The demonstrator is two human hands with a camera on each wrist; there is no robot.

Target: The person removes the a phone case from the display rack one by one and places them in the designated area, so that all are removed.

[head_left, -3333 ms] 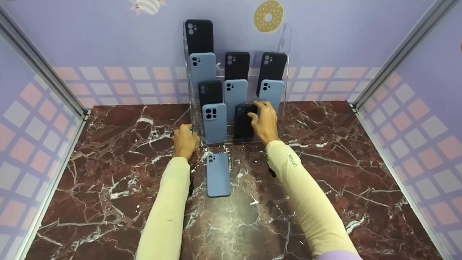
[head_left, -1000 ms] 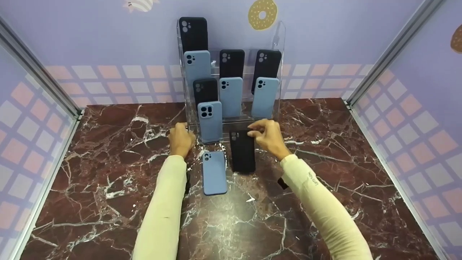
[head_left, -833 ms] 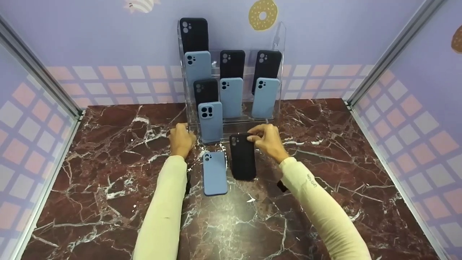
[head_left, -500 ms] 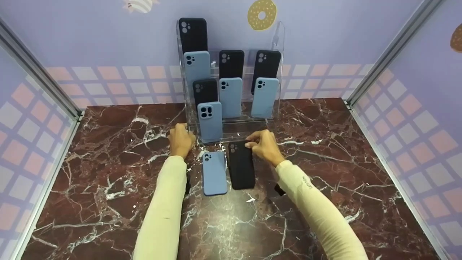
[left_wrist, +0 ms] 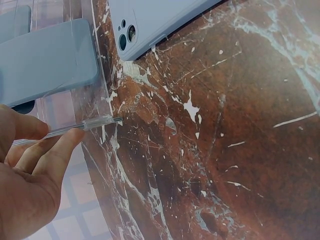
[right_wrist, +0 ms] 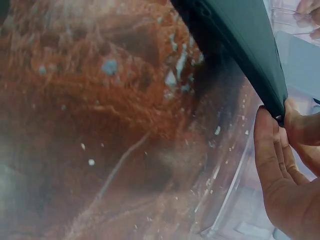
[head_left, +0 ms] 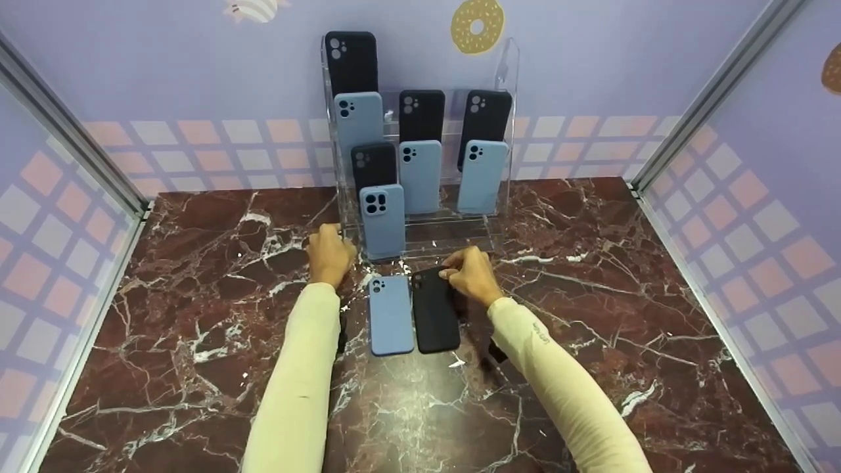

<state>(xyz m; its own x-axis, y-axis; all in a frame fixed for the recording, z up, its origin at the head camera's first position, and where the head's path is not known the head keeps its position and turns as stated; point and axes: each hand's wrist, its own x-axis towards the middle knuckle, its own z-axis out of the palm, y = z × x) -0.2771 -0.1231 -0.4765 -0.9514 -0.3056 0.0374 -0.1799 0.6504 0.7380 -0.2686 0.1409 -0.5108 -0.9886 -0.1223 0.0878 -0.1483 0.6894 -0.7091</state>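
Note:
My right hand (head_left: 472, 272) pinches the top right corner of a black phone case (head_left: 437, 315), thumb on one face and fingers on the other. In the right wrist view the black phone case (right_wrist: 245, 45) slants up from the tabletop at the pinched end. Close to its left lies a blue phone case (head_left: 392, 318), flat on the table, camera holes at the far end. My left hand (head_left: 328, 255) pinches the left side edge of a clear acrylic display stand (head_left: 447, 231); the left wrist view shows thumb and fingers (left_wrist: 65, 150) on that clear edge.
Several black and blue phone cases stand in the stepped tiers of the stand, among them a blue one (head_left: 383, 226) at front left and another blue one (head_left: 483, 177) at right. The marbled table (head_left: 210, 368) is bounded by patterned walls (head_left: 217, 72).
My right hand has pulled the black phone case out of the stand's front tier, toward me and down beside the blue one. My left hand keeps its hold on the stand.

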